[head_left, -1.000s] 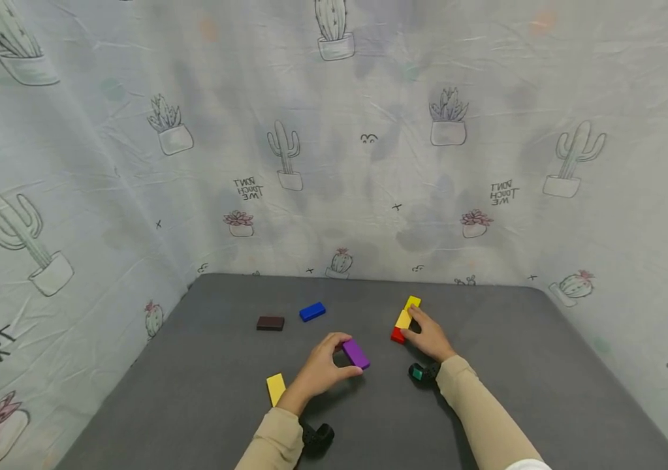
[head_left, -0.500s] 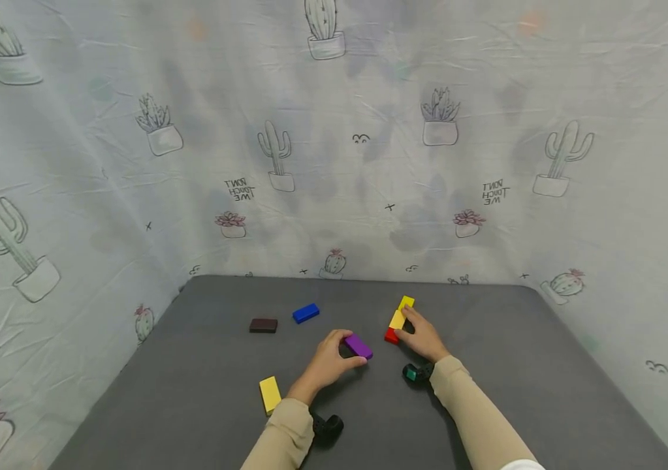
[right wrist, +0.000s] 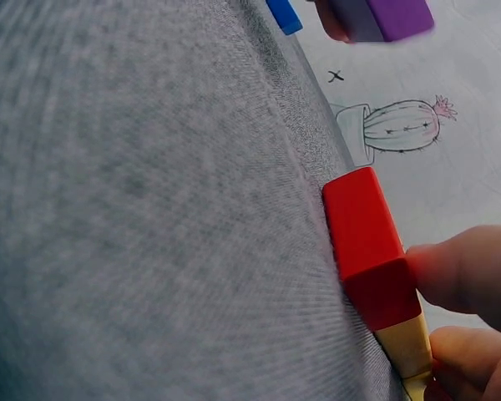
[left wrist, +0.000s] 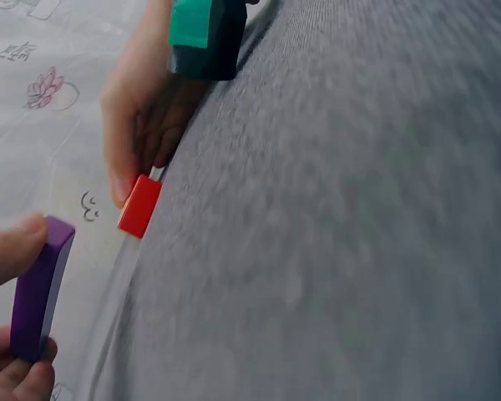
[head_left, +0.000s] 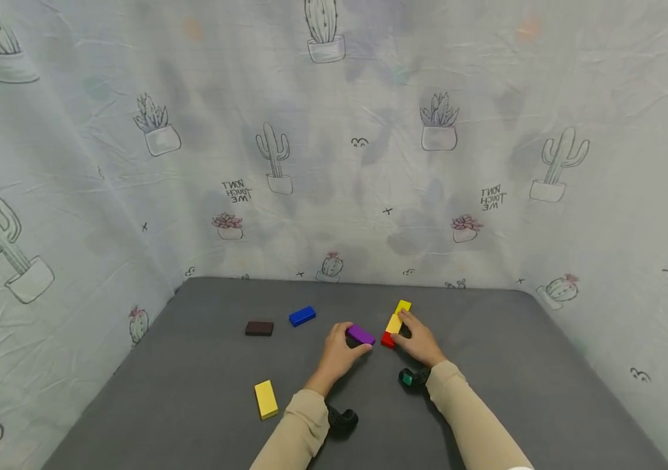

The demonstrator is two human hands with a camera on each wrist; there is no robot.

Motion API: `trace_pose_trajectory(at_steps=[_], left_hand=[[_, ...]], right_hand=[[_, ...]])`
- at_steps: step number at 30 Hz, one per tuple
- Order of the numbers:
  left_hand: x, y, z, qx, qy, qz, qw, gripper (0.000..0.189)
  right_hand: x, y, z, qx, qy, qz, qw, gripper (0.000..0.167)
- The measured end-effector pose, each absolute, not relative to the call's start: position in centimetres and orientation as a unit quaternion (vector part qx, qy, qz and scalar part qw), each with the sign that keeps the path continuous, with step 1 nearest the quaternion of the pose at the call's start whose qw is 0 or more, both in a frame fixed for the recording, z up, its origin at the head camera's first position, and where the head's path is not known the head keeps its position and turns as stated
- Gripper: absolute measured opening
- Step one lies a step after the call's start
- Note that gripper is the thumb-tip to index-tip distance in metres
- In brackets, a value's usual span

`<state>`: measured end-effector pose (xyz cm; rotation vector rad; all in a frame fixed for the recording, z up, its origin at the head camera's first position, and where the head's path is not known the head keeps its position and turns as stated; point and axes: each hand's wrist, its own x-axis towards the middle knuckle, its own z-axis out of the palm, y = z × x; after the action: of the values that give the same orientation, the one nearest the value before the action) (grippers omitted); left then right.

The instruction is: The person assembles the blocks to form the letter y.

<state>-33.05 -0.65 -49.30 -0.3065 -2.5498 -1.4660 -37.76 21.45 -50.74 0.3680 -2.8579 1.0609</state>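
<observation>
My left hand (head_left: 339, 356) pinches a purple block (head_left: 361, 335) between thumb and fingers, raised over the grey table (head_left: 204, 378). To its right, a red block (head_left: 388, 340) and a yellow block (head_left: 394, 324) meet in a line, with another yellow block (head_left: 404, 305) at the far end. My right hand (head_left: 420, 339) grips this line from the right. Its thumb (right wrist: 459, 271) touches the edge of the red block in the right wrist view, while its fingers sit at the yellow. The purple block's near end is close to the red one.
A dark brown block (head_left: 259, 328) and a blue block (head_left: 302, 316) lie at the back left. A loose yellow block (head_left: 266, 399) rests left of my left forearm. Behind the table hangs a pale cloth (head_left: 286, 98) printed with cacti.
My left hand has carried the purple block away from me and slightly right, closer to the red and yellow line. The right hand stays at the line.
</observation>
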Motion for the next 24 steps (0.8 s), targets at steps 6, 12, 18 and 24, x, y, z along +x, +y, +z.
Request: trace_pose_trajectory(at_steps=[6,12,18,24], left_hand=[[-33.4,0.9,-49.5,-0.071,-0.864,-0.487,0.106,0.065],[-33.8,2.1,-49.4,-0.061,-0.865,-0.485,0.112,0.066],[-34.2,2.8,-49.7,-0.045,-0.863,-0.490,0.115,0.064],[-34.6,3.6,-50.1,-0.039,-0.859,-0.494,0.124,0.063]], right_hand=[[-37.6,21.3,-50.6,0.109,-0.934,0.339,0.029,0.066],[-37.7,21.3,-50.6,0.112,-0.930,0.349,0.042,0.066],[-37.6,21.4,-50.6,0.116,-0.929,0.349,0.045,0.066],[-37.5,21.3,-50.5,0.116,-0.928,0.352,0.043,0.066]])
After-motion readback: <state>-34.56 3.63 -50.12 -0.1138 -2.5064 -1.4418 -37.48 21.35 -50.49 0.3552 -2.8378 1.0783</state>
